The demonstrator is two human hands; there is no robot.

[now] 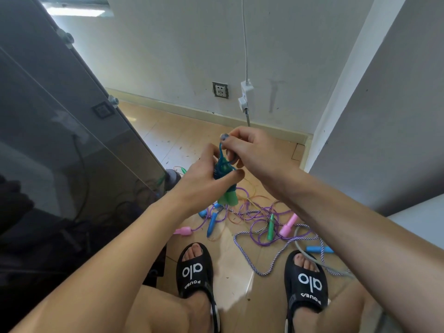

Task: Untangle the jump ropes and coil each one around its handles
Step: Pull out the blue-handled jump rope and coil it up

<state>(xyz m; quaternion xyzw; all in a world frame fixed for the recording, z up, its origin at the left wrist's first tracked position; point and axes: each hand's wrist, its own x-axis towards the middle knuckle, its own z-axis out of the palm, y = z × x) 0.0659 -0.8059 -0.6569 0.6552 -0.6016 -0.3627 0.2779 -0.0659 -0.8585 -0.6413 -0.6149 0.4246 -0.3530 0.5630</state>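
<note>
Two black slippers (194, 272) stand on the floor (230, 267) before tangled ropes (259, 219). Above them, the left hand (201, 181) grips green handles (228, 199) wrapped in blue rope (222, 168), whose end the right hand (254, 150) pinches.

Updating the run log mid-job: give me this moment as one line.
left hand: holds green handles | right hand: pinches blue rope end above coil | tangled ropes: on floor

Soft daylight, wide-angle edge distortion
</note>
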